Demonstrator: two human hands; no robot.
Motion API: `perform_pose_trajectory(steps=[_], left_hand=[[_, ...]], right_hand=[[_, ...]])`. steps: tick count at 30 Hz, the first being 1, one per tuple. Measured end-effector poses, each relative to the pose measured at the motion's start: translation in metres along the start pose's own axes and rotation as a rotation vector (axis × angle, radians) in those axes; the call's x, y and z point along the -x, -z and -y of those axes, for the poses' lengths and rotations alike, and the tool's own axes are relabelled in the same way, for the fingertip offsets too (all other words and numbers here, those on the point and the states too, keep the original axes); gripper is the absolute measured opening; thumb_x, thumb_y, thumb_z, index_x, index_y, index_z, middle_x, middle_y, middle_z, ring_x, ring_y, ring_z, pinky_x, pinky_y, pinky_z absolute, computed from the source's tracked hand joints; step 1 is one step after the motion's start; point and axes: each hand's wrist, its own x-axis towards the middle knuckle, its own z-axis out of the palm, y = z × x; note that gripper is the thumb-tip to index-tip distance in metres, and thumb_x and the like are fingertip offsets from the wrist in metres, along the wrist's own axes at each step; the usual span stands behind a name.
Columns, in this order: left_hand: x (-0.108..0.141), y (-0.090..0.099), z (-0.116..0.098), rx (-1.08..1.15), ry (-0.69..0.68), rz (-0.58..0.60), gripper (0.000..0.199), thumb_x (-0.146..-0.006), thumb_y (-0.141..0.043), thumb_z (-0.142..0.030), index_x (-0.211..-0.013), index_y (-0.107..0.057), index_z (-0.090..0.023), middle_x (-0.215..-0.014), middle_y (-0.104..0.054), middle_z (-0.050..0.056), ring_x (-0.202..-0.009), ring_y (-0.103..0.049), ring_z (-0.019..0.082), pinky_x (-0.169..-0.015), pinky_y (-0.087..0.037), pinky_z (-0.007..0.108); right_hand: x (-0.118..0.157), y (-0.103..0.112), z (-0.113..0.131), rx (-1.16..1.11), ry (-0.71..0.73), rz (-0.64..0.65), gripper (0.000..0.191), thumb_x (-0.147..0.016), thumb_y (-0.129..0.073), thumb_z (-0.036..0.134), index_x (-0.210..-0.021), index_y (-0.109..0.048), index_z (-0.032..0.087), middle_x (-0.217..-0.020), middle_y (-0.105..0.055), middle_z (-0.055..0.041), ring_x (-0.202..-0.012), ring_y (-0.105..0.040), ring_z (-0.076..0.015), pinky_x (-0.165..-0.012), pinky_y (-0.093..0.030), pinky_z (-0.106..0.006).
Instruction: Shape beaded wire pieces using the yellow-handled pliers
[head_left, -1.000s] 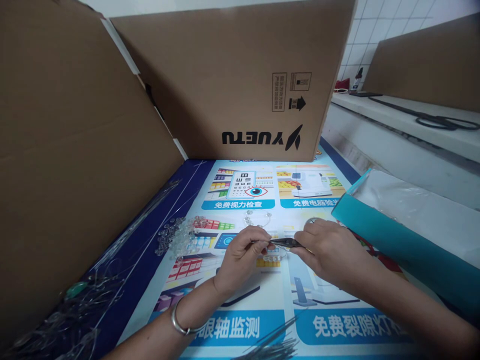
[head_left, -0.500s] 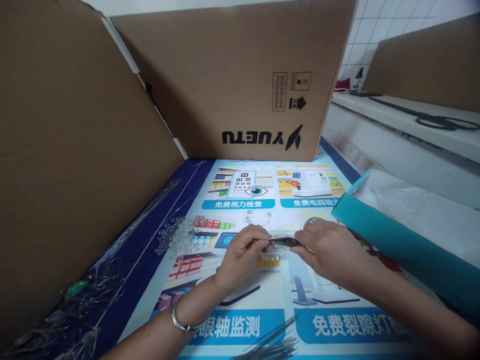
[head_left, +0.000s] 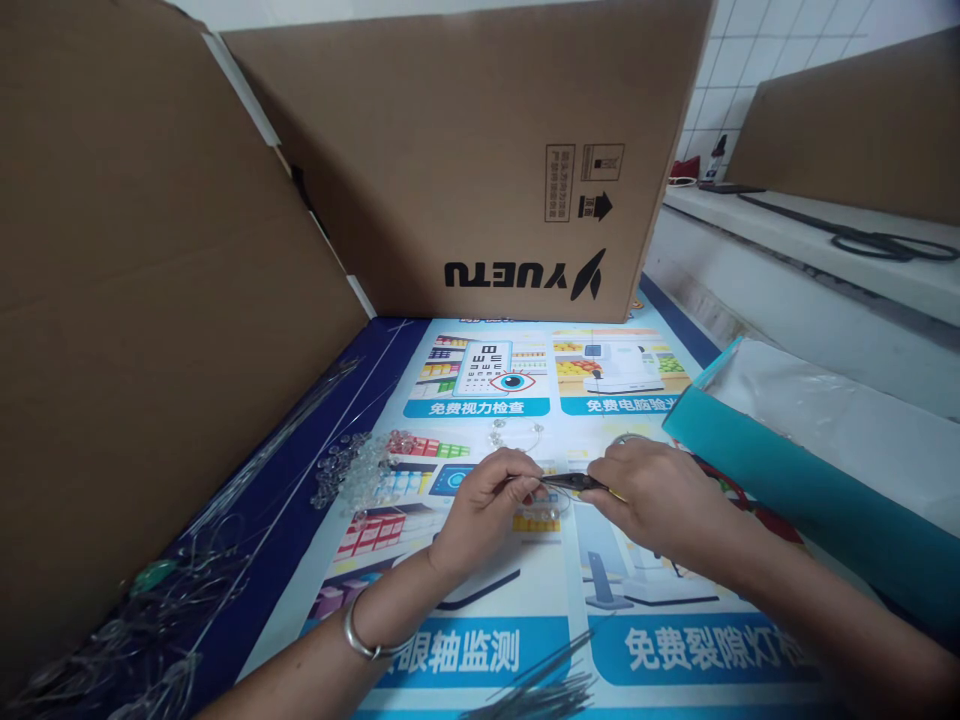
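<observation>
My right hand is closed around the handles of a pair of dark needle-nose pliers. The jaws point left and meet the fingertips of my left hand. That hand pinches a thin wire strung with clear beads; the wire curves below the pliers. What lies right between the left fingertips and the jaws is too small to make out. Just beyond my hands, more clear beads on a wire lie on the printed sheet. A pile of loose clear beads spreads to the left.
Cardboard panels stand at the back and left. A teal box with plastic inside sits at the right. Cut wires lie near the front edge, with tangled wires at left. Scissors rest on the ledge.
Almost nothing differs. The pliers and the beaded wire below them have shifted very slightly; both hands keep their grip.
</observation>
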Motion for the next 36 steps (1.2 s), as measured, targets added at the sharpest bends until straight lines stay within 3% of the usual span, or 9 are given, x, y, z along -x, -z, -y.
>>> perform_pose_trajectory(steps=[18, 36], left_hand=[[-0.002, 0.004, 0.0, 0.058, 0.171, 0.06, 0.013, -0.085, -0.05, -0.027, -0.087, -0.055, -0.015, -0.072, -0.056, 0.002, -0.07, -0.053, 0.013, -0.067, -0.042, 0.027], [-0.006, 0.004, 0.005, 0.107, 0.269, -0.004, 0.021, -0.086, -0.046, -0.034, -0.084, -0.056, -0.016, -0.061, -0.055, 0.001, -0.056, -0.05, 0.012, -0.057, -0.038, 0.024]], right_hand=[[-0.006, -0.007, -0.008, -0.06, -0.045, 0.091, 0.03, -0.086, -0.042, 0.041, -0.079, -0.061, 0.019, -0.079, -0.063, -0.0058, -0.077, -0.055, -0.0183, -0.061, -0.032, -0.027], [-0.012, -0.026, -0.019, -0.17, -0.028, 0.099, 0.028, -0.085, -0.042, 0.042, -0.074, -0.056, 0.02, -0.076, -0.063, -0.0032, -0.073, -0.054, -0.016, -0.061, -0.03, -0.026]])
